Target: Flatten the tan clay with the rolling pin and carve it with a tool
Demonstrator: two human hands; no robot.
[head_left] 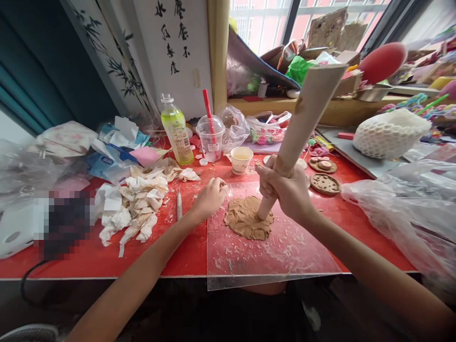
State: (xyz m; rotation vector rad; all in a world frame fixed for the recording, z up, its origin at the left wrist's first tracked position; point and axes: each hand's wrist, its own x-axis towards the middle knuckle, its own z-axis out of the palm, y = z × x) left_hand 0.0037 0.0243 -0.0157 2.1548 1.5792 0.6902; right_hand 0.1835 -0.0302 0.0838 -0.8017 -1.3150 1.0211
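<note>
My right hand (287, 190) is wrapped round a thick, pale wooden rolling pin (302, 114), held upright and tilted to the right at its top. The pin's lower end presses into a flattened slab of brown clay (245, 216), which is covered with rounded dents. Under the clay lies a clear plastic sheet (285, 251), scattered with clay crumbs and reaching past the table's front edge. Left of the clay, my left hand (209, 198) rests with its fingers curled in, and nothing shows in it. A slim metal-coloured tool (179, 205) lies to the left of that hand.
Behind the clay stand a paper cup (241, 160), a lidded plastic cup (211, 137) with a red straw and a green drink bottle (177, 130). Crumpled tissues (138, 199) pile up at left. Round clay pieces (325, 184) and plastic bags (388, 204) are at right.
</note>
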